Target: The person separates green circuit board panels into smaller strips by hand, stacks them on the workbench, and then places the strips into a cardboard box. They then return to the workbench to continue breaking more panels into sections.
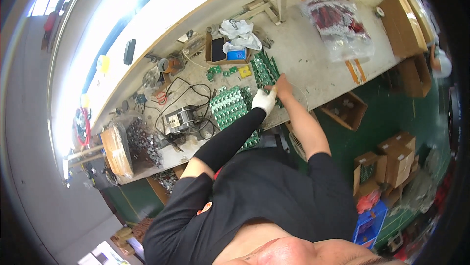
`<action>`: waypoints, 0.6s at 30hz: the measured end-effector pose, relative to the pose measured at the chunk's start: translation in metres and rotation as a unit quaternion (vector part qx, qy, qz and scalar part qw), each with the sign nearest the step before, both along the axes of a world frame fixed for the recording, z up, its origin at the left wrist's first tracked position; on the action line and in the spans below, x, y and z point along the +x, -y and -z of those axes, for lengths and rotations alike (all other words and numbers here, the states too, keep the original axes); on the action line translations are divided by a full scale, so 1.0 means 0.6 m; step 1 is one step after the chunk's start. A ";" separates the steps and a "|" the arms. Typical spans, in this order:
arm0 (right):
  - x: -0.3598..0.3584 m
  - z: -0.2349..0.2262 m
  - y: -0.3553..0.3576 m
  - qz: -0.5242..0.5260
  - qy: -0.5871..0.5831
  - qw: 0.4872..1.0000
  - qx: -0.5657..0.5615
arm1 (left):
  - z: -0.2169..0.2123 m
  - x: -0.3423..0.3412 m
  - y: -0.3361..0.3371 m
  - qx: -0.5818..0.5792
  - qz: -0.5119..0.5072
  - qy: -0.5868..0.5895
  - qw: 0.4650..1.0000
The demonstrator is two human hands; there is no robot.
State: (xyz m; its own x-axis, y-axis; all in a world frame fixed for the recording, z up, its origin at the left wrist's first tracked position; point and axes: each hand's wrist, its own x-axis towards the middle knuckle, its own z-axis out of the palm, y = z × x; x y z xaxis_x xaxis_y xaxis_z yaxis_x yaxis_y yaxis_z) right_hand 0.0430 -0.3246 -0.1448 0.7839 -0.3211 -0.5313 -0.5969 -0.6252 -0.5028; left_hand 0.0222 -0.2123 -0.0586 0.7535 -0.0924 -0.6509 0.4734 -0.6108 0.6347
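My left hand (264, 102), in a white glove, is closed at the near end of a stack of green circuit boards (264, 69); what its fingers hold is hidden. Close against it on the right, my bare right hand (282, 88) grips the edge of a thin green circuit board (275, 64). Left of my gloved hand lies a larger pile of green circuit board panels (228, 107) dotted with silvery parts. Small green board pieces (221, 72) and a yellow square piece (245, 71) lie beyond that pile.
A grey power unit (180, 119) with black cables stands left of the boards. Behind are an open cardboard box (215, 59) and a white plastic bag (240, 32). A clear bag of red parts (340, 25) lies at the far right. Metal parts (142, 140) fill the left end.
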 end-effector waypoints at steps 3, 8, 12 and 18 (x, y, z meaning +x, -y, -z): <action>0.002 -0.006 -0.017 0.028 0.040 0.999 0.016 | 0.135 0.055 0.000 0.157 -0.104 0.004 0.982; -0.006 0.012 0.000 0.039 -0.016 0.997 0.066 | 0.188 0.073 0.036 0.163 -0.243 0.075 0.953; -0.010 0.060 0.045 0.092 -0.041 0.971 0.218 | 0.165 0.091 0.047 -0.023 -0.224 -0.118 0.967; -0.002 0.009 0.015 0.096 0.045 0.927 0.360 | 0.249 0.117 -0.004 -0.125 -0.235 -0.131 0.955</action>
